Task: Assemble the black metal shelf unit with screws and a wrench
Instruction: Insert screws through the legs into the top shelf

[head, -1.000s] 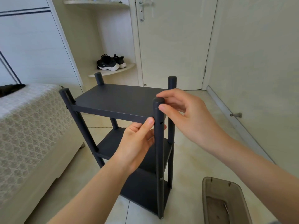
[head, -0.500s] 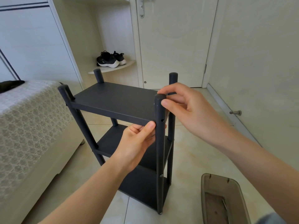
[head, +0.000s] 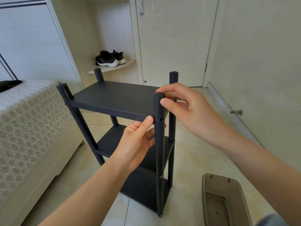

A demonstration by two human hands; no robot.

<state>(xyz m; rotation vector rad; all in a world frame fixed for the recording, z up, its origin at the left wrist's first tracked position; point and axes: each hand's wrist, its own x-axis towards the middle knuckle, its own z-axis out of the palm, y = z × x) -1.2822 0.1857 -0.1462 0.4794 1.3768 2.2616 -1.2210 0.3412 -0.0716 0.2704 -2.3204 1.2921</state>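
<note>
The black shelf unit (head: 143, 190) is stood at frame centre. Its near post (head: 159, 152) top is pinched by the right hand (head: 190, 111); its top shelf (head: 114, 97) edge is gripped by the left hand (head: 136, 144).

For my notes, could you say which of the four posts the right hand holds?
The front-right post, the nearest one; the right hand pinches its top.

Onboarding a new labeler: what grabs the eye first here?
A black three-tier shelf unit stands on the floor beside the bed. The right hand pinches the capped top of its front post; the left hand grips the corner of the top shelf just below, next to an empty screw hole.
</note>
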